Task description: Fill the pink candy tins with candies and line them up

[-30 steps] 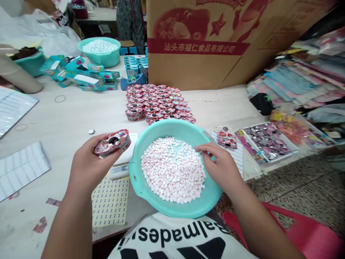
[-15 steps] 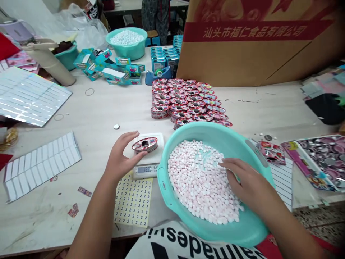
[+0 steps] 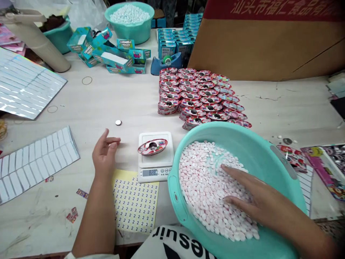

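Clearly, one red box (image 3: 152, 151) on the scale, one hand among the tablets

From the head camera, the red box, pointed at both ends and with a round hole in its top, lies on the pan of a white digital kitchen scale (image 3: 157, 164) whose display seems to read 828; any decimal point is too small to tell. The left hand (image 3: 106, 151) hovers left of the scale, apart from it, fingers loosely bent, a narrow gap between thumb and forefinger, nothing visible in them. The right hand (image 3: 248, 190) is inside a teal plastic basin (image 3: 266, 158), its thumb spread wide from the fingers, fingertips touching pale pink tablets (image 3: 210, 196); whether any lie under the palm, I cannot tell. A yellow sheet of "2" stickers (image 3: 136, 208) lies before the scale. Beyond the basin stand rows of matching red boxes (image 3: 189, 95).
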Motion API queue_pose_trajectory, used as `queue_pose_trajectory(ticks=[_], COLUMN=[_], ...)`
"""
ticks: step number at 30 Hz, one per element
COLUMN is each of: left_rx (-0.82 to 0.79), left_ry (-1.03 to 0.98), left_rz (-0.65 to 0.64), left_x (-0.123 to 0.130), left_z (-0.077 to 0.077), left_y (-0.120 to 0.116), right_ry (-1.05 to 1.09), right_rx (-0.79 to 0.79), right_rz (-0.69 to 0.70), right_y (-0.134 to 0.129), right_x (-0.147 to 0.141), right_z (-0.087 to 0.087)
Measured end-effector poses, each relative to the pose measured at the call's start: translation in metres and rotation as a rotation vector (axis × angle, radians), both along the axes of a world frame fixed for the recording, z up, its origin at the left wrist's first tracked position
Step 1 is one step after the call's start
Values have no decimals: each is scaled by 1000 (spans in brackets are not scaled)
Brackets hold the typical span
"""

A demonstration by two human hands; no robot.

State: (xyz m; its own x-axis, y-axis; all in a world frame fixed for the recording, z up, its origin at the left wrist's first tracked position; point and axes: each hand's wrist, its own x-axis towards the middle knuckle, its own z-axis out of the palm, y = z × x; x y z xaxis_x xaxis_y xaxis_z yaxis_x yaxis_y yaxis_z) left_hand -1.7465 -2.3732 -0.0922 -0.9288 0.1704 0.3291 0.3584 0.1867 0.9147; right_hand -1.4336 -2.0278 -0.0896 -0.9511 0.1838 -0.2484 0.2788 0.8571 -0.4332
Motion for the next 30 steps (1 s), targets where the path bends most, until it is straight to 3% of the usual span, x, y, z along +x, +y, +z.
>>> queue_pose_trajectory(ticks=[4,10,13,16,19,22,26,30], left_rx=[-112,-62,-97,-322,-539,-613,-627,-635], left_ry=[-76,-53,37,164,193,243,311,341], left_rz=[40,111,101,25,-153,-280,-308,-311], left_x=[-2,2,16,34,44,43,36,37], left_z=[-7,-3,17,48,69,72,67,68], left_y=[3,7,12,22,34,41,46,52], right_ry=[-100,-105,-91,-64,-45,-33,73,340], right_rx=[-80,-150,-167,-180,-140,-100,-133,-300], right_rz=[16,-14,-34,-5,30,67,83,94], right_y=[-1,-10,-14,-17,-19,-20,-25,-45], right_x=[-3,-7,-8,-14,-27,-47,-83,-135], right_z=[6,1,-1,4,18,39,74,101])
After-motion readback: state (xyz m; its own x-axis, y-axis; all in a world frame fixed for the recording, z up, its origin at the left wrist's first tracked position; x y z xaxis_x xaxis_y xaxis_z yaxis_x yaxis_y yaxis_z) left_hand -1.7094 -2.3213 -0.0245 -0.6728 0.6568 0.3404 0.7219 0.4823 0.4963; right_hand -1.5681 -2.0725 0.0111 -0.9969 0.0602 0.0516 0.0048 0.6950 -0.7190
